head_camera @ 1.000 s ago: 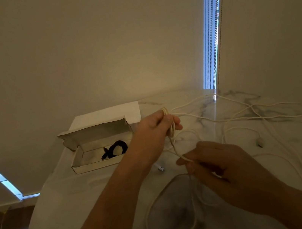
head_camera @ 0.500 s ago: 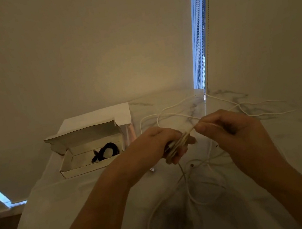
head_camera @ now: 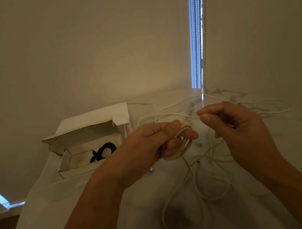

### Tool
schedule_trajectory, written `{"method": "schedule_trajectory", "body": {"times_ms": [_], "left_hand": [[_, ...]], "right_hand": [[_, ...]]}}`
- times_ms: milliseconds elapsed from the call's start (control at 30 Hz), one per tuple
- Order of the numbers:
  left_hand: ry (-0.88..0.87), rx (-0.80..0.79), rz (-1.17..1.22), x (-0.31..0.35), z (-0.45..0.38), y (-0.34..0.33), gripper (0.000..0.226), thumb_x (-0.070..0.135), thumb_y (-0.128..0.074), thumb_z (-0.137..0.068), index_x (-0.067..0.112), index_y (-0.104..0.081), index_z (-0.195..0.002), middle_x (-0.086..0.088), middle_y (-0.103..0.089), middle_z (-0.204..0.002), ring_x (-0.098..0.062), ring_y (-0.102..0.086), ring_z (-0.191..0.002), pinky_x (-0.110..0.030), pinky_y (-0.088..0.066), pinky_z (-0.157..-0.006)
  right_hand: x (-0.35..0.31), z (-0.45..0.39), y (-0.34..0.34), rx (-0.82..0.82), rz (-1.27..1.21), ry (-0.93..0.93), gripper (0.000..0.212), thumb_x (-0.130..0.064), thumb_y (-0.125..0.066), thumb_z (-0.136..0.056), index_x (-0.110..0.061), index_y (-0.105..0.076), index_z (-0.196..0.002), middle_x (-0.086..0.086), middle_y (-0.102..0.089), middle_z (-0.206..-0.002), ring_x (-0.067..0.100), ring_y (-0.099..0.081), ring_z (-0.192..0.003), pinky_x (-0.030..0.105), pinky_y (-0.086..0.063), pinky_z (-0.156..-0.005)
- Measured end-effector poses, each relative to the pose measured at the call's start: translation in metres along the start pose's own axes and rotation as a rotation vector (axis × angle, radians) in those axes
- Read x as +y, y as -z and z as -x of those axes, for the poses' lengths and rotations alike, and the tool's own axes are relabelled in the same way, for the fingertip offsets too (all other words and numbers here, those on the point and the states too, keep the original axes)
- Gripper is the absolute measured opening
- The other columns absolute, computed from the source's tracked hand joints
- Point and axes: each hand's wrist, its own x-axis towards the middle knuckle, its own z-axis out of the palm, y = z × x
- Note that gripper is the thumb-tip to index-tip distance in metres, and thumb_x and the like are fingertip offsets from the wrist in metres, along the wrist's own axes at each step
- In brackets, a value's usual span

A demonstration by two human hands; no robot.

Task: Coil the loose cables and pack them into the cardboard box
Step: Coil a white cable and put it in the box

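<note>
Two hands work at centre frame: the left hand (head_camera: 151,144) and the right hand (head_camera: 234,126). One open cardboard box (head_camera: 83,145) sits at middle left, with one coiled black cable (head_camera: 103,151) inside. The white cables (head_camera: 180,199) tangle at lower centre and right; their number cannot be told.

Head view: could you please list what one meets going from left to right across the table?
Cardboard box → black coiled cable inside it → left hand gripping the white cable coil → right hand pinching the white strand.
</note>
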Motion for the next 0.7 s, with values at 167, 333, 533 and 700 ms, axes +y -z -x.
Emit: {"method": "schedule_trajectory", "body": {"times_ms": [167, 333, 533, 700], "left_hand": [[-0.049, 0.049, 0.352, 0.002, 0.001, 0.004, 0.046, 0.03, -0.042, -0.102, -0.006, -0.068, -0.114, 0.002, -0.035, -0.068, -0.008, -0.033, -0.062, -0.019, -0.033, -0.059], [-0.099, 0.135, 0.604, 0.003, -0.004, 0.013, 0.046, 0.03, -0.04, -0.102, -0.005, -0.068, -0.113, 0.003, -0.038, -0.067, -0.006, -0.035, -0.059, -0.017, -0.036, -0.057], [-0.163, 0.218, 0.831, 0.008, -0.002, 0.022, 0.044, 0.025, -0.032, -0.105, -0.007, -0.059, -0.12, 0.003, -0.041, -0.07, -0.006, -0.038, -0.059, -0.016, -0.038, -0.06], [-0.242, 0.301, 0.902, 0.005, -0.001, 0.031, 0.041, 0.02, -0.031, -0.103, -0.007, -0.052, -0.126, 0.001, -0.044, -0.078, -0.008, -0.042, -0.069, -0.018, -0.044, -0.067]], "right_hand": [[0.006, 0.002, -0.008, -0.037, -0.01, -0.04, 0.014, -0.021, -0.062, -0.092, -0.028, -0.074, -0.098, -0.01, -0.066, -0.078, 0.017, -0.055, -0.049, 0.021, -0.047, -0.049], [0.01, 0.006, -0.015, -0.134, -0.001, -0.065, 0.022, -0.018, -0.06, -0.094, -0.031, -0.073, -0.105, -0.006, -0.063, -0.073, 0.015, -0.055, -0.049, 0.02, -0.047, -0.05], [0.011, 0.01, -0.019, -0.2, 0.012, -0.093, 0.032, -0.019, -0.061, -0.093, -0.042, -0.067, -0.115, -0.009, -0.067, -0.074, 0.006, -0.055, -0.055, 0.02, -0.051, -0.052], [0.011, 0.017, -0.023, -0.306, 0.063, -0.112, 0.037, -0.023, -0.06, -0.093, -0.047, -0.063, -0.122, -0.009, -0.068, -0.078, 0.013, -0.05, -0.048, 0.026, -0.051, -0.046]]}}
